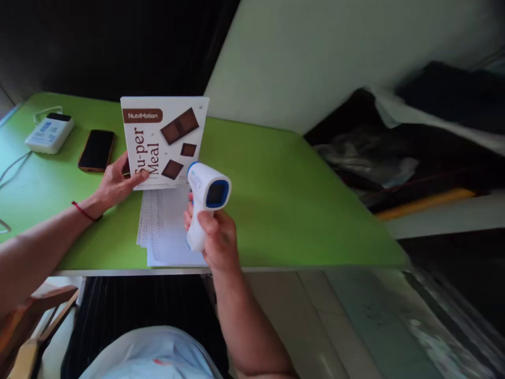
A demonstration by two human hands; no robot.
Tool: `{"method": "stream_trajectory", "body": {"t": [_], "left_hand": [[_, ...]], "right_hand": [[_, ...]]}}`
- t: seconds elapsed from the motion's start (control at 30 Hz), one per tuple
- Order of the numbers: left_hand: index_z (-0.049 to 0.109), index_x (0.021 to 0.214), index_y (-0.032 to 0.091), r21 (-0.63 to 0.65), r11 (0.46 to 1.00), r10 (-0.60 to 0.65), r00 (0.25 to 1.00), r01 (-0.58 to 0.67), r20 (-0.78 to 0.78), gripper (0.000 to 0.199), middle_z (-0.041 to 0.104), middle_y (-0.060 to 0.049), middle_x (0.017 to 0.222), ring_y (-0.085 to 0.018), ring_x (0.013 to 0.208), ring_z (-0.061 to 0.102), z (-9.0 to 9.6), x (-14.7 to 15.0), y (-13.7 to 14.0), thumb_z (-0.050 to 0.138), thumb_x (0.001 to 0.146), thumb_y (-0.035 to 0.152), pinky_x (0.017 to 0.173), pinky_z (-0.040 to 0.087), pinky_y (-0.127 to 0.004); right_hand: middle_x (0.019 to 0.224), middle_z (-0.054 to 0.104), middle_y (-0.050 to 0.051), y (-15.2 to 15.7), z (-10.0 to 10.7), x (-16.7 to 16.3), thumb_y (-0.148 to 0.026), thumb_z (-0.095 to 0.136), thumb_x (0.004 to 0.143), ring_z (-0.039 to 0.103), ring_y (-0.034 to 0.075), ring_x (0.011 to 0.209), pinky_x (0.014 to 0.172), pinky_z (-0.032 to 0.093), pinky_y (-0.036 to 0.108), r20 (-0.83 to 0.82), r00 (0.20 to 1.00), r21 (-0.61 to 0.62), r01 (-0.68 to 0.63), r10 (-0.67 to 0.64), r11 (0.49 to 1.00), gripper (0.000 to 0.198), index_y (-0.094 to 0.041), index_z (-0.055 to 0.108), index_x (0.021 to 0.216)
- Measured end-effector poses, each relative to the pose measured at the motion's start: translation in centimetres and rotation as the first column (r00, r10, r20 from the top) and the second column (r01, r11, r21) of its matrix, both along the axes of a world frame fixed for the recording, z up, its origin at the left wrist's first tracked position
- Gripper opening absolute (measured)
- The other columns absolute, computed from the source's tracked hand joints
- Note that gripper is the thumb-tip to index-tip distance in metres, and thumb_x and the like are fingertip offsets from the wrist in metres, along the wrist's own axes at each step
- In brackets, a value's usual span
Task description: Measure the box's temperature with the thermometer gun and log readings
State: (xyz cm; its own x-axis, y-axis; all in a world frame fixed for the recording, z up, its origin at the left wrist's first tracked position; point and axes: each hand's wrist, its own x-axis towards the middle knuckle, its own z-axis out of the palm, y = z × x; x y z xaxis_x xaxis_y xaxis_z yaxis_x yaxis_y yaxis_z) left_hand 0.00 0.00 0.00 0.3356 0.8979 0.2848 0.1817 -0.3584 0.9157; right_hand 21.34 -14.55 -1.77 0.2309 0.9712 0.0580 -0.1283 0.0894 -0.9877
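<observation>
"Over the near half of the green counter (276, 200), where to begin?"

"With the white box (165, 142), held up with the printed front toward the wearer, hiding the far end of the loose sheets (171, 231). Cannot tell whether resting on them or lifted clear."

"Held how?"

"By the left hand (116, 184), closed around the lower left corner, with the thumb over the front and the fingers mostly behind. Best grip: light but firm, without creeping farther across the lettering."

"And in the right hand (221, 239)?"

"A white and blue thermometer (203, 197), gripped by the handle, with the thumb across the near side. Cannot see the forefinger well enough to say whether pressing."

"Pointing where?"

"Away from the wearer, toward the lower right part of the box. Near, but cannot tell if touching. For a clean aim, probably better to steady the wrist, leave a small gap and point squarely at the flat face, not past the edge."

"And the screen (216, 193)?"

"Turned back toward the wearer, dark, with no legible figures. A good angle for easy checking."

"Watch out for what?"

"For the sheets below, likely to slide if brushed. Also for the phone (97, 150), just beyond the left hand."
</observation>
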Motion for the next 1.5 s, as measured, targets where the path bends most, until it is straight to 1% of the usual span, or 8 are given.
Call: {"method": "stream_trajectory", "body": {"t": [0.17, 0.37, 0.57, 0.73, 0.93, 1.17, 1.33, 1.5], "left_hand": [[0.075, 0.116, 0.021, -0.069, 0.996, -0.052, 0.999, 0.052, -0.001, 0.063, 0.083, -0.01, 0.119, -0.035, 0.114, 0.076, 0.5, -0.3, -1.4, 0.092, 0.074, 0.065, 0.096, 0.066, -0.046], [0.076, 0.11, 0.019, -0.104, 0.986, -0.135, 0.991, 0.132, -0.025, 0.057, 0.084, -0.01, 0.115, -0.032, 0.108, 0.078, 0.0, -0.4, -0.9, 0.087, 0.079, 0.065, 0.092, 0.066, -0.042], [0.07, 0.112, 0.016, -0.088, 0.988, -0.135, 0.984, 0.125, -0.117, 0.062, 0.083, -0.012, 0.115, -0.031, 0.102, 0.077, 0.2, -0.9, -0.4, 0.089, 0.075, 0.063, 0.084, 0.064, -0.039], [0.066, 0.113, 0.015, -0.108, 0.989, -0.121, 0.979, 0.104, -0.164, 0.065, 0.081, -0.014, 0.109, -0.029, 0.094, 0.075, 0.3, -0.9, -0.3, 0.089, 0.073, 0.061, 0.074, 0.06, -0.037], [0.061, 0.117, 0.012, -0.174, 0.972, -0.176, 0.979, 0.156, -0.106, 0.071, 0.078, -0.02, 0.119, -0.033, 0.104, 0.076, 0.4, -0.9, -0.3, 0.092, 0.07, 0.056, 0.084, 0.063, -0.043], [0.064, 0.11, 0.018, -0.143, 0.971, -0.206, 0.976, 0.193, -0.077, 0.062, 0.081, -0.013, 0.11, -0.034, 0.105, 0.077, 0.5, -0.9, 0.1, 0.093, 0.068, 0.052, 0.087, 0.065, -0.043], [0.069, 0.109, 0.017, -0.106, 0.98, -0.181, 0.974, 0.168, -0.139, 0.062, 0.081, -0.013, 0.112, -0.033, 0.104, 0.076, 0.5, -1.1, 0.1, 0.093, 0.068, 0.057, 0.088, 0.064, -0.043], [0.069, 0.114, 0.015, -0.138, 0.978, -0.172, 0.979, 0.157, -0.108, 0.063, 0.082, -0.015, 0.118, -0.032, 0.105, 0.077, 0.6, -1.0, -0.2, 0.093, 0.07, 0.054, 0.091, 0.064, -0.045]], "right_hand": [[0.071, 0.059, -0.001, -0.3, -1.3, -2.2, -0.065, 0.075, 0.081, 0.053, 0.015, 0.061, 0.055, 0.045, 0.031, -0.068, 0.997, -0.031, -0.032, 0.029, 0.999, 0.045, -0.023, 0.072, 0.095], [0.073, 0.06, -0.001, -0.1, -2.2, -3.1, -0.067, 0.076, 0.081, 0.052, 0.015, 0.064, 0.057, 0.044, 0.031, 0.015, 0.999, -0.068, 0.035, -0.034, 0.997, 0.045, -0.023, 0.07, 0.087], [0.071, 0.06, -0.001, -0.2, -2.8, -3.5, -0.067, 0.076, 0.08, 0.051, 0.015, 0.064, 0.058, 0.043, 0.031, 0.03, 0.998, -0.101, 0.06, -0.057, 0.993, 0.046, -0.022, 0.07, 0.087], [0.071, 0.062, -0.001, -0.2, -2.8, -3.5, -0.068, 0.078, 0.079, 0.054, 0.016, 0.066, 0.058, 0.044, 0.031, 0.018, 0.998, -0.085, 0.067, -0.066, 0.994, 0.047, -0.022, 0.071, 0.089], [0.074, 0.063, 0.0, 0.1, -2.7, -3.7, -0.072, 0.072, 0.081, 0.057, 0.017, 0.066, 0.058, 0.046, 0.031, 0.006, 0.998, -0.064, 0.07, -0.07, 0.995, 0.053, -0.022, 0.074, 0.098], [0.075, 0.061, 0.0, 0.0, -3.1, -3.5, -0.068, 0.072, 0.085, 0.052, 0.016, 0.067, 0.059, 0.043, 0.031, 0.055, 0.997, -0.042, 0.054, -0.052, 0.998, 0.047, -0.022, 0.073, 0.096], [0.078, 0.062, 0.0, -0.1, -2.9, -3.5, -0.064, 0.076, 0.084, 0.05, 0.015, 0.068, 0.064, 0.044, 0.031, 0.005, 1.0, -0.042, 0.023, -0.023, 0.999, 0.043, -0.022, 0.073, 0.094], [0.077, 0.062, 0.0, 0.1, -2.5, -3.8, -0.064, 0.076, 0.083, 0.048, 0.015, 0.068, 0.063, 0.044, 0.032, 0.013, 1.0, -0.046, 0.024, -0.024, 0.999, 0.042, -0.022, 0.072, 0.088]]}}
